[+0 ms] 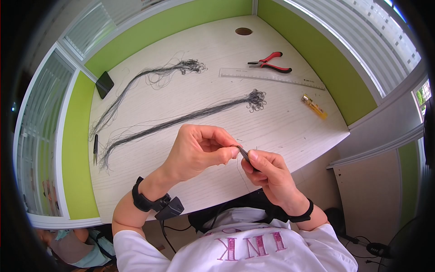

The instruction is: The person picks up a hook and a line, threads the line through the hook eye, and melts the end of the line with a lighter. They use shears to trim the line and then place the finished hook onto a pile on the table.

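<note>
My left hand (pixel 192 149) is closed in a pinch, thumb against forefinger, on the end of a thin dark strand. Part of the strand seems to hang below the fingertips. Touching those fingertips is the point of a small dark tapered tool (pixel 244 155), perhaps tweezers, gripped by my right hand (pixel 272 174); its rear is hidden in the palm. Beyond my hands lies a long bundle of dark strands (pixel 181 119) with curled, hook-like ends (pixel 256 100) at the right. A looser, similar bundle (pixel 140 77) lies farther back.
Red-and-black pliers (pixel 274 63) lie behind a clear ruler (pixel 272 78). A yellow lighter (pixel 314 107) is near the right edge. At the left are small black-handled scissors (pixel 95 148) and a dark flat object (pixel 104 85). Green partitions (pixel 172 25) border the table (pixel 190 97). Another person (pixel 81 247) is at lower left.
</note>
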Demonstrator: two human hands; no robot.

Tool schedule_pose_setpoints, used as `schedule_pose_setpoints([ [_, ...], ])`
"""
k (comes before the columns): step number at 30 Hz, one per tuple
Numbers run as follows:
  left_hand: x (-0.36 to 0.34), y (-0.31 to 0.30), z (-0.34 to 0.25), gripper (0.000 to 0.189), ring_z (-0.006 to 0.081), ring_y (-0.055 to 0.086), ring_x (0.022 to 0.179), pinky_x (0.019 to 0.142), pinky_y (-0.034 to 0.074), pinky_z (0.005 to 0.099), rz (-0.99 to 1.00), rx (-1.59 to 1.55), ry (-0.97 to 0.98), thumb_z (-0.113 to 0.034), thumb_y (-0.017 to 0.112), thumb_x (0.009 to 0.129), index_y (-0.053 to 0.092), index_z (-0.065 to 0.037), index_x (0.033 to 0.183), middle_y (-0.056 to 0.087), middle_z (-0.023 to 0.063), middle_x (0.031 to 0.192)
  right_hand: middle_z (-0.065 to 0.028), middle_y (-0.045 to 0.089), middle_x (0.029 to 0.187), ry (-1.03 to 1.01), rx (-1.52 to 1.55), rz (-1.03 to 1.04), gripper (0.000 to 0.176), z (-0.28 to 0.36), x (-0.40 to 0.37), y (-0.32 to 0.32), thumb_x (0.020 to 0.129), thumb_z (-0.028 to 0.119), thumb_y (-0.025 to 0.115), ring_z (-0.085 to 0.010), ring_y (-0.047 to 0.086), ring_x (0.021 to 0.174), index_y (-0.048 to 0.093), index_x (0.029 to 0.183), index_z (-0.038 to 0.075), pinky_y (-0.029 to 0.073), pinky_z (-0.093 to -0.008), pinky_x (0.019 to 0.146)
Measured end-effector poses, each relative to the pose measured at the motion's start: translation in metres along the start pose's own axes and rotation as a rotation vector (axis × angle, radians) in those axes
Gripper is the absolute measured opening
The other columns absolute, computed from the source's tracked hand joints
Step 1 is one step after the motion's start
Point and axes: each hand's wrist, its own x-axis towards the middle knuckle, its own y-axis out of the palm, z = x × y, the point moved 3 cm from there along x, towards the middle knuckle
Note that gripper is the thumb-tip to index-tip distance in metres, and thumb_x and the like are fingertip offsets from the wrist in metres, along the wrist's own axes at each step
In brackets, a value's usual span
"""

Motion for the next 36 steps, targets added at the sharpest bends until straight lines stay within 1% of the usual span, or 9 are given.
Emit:
schedule_pose_setpoints([
  [2,0.0003,-0.0031,0.0021,0.007,0.0065,0.057,0.07,0.063,0.048,0.0188,0.063,-0.009,0.01,0.004,0.063,0.075,0.064,0.005,0.082,0.064,0.0073,0.079,0.0078,0.033,0.06,-0.004,-0.006,-0.004,0.035,-0.0008,0.0004,-0.0001,0.091,0.035,0.048,-0.0022,0.021,0.052,0.054,0.073,0.006,0.015,-0.0202,0.046],
  [5,0.0001,-0.0038,0.0011,0.007,0.0066,0.058,0.07,0.063,0.048,0.0191,0.066,0.008,0.023,0.004,0.063,0.074,0.064,0.005,0.081,0.064,0.0074,0.078,0.0081,0.033,0.06,0.0,-0.012,-0.008,0.034,-0.0028,0.001,-0.0014,0.091,0.035,0.048,-0.0022,0.021,0.052,0.054,0.073,0.007,0.015,-0.0202,0.046],
  [9,-0.0007,-0.0042,0.0004,0.007,0.0067,0.058,0.069,0.064,0.049,0.0194,0.043,0.058,0.022,0.004,0.063,0.074,0.064,0.006,0.08,0.064,0.0074,0.078,0.0082,0.034,0.059,0.011,-0.023,-0.029,0.034,-0.0043,0.0015,-0.0009,0.09,0.035,0.049,-0.0023,0.022,0.052,0.054,0.072,0.007,0.015,-0.0204,0.047],
  [11,-0.0005,-0.0021,-0.0009,0.003,0.0102,0.054,0.062,0.056,0.045,0.0218,0.005,0.062,0.012,0.005,0.061,0.072,0.062,0.005,0.075,0.061,0.0111,0.076,0.0081,0.034,0.059,0.009,-0.025,-0.036,0.034,-0.0045,0.0016,-0.0009,0.09,0.036,0.05,-0.0024,0.022,0.052,0.055,0.072,0.007,0.015,-0.0205,0.047],
  [19,-0.0007,-0.0007,-0.0016,0.002,0.0098,0.054,0.062,0.056,0.045,0.0215,0.018,0.024,0.015,0.005,0.062,0.072,0.062,0.005,0.074,0.061,0.0112,0.075,0.0074,0.036,0.059,-0.02,-0.019,-0.049,0.036,-0.0057,0.0013,0.0003,0.089,0.036,0.05,-0.0026,0.022,0.052,0.055,0.072,0.005,0.015,-0.0208,0.047],
  [30,0.0002,-0.002,0.0013,0.001,0.0096,0.054,0.062,0.056,0.045,0.0215,0.026,0.029,0.031,0.005,0.062,0.072,0.062,0.005,0.073,0.061,0.0114,0.076,0.0056,0.033,0.058,0.005,-0.02,-0.059,0.036,-0.0038,0.0007,0.0025,0.09,0.033,0.047,-0.0027,0.021,0.05,0.049,0.07,0.004,0.015,-0.02,0.044],
  [32,0.0006,-0.0043,0.003,0.006,0.0071,0.058,0.07,0.064,0.049,0.0196,0.052,0.026,0.014,0.003,0.063,0.074,0.064,0.005,0.08,0.064,0.0076,0.079,0.0061,0.034,0.059,0.033,0.019,-0.045,0.037,-0.0042,0.0002,0.0002,0.09,0.036,0.049,-0.0027,0.021,0.05,0.051,0.071,0.004,0.015,-0.0205,0.045],
  [33,0.0006,-0.003,0.0025,0.006,0.0071,0.058,0.07,0.064,0.049,0.0196,0.053,0.027,0.014,0.003,0.063,0.074,0.064,0.005,0.08,0.064,0.0076,0.079,0.0067,0.035,0.06,0.059,0.058,-0.03,0.037,-0.005,0.0003,-0.0005,0.089,0.038,0.05,-0.0027,0.021,0.051,0.054,0.073,0.005,0.014,-0.021,0.045],
  [36,0.0006,-0.0002,0.0001,0.001,0.0095,0.054,0.062,0.056,0.045,0.0214,0.018,0.023,0.015,0.005,0.062,0.071,0.062,0.005,0.072,0.061,0.0113,0.075,0.0065,0.035,0.06,0.029,0.024,-0.019,0.038,-0.0064,0.0008,-0.0015,0.089,0.038,0.05,-0.0028,0.021,0.051,0.053,0.071,0.005,0.014,-0.0211,0.045],
])
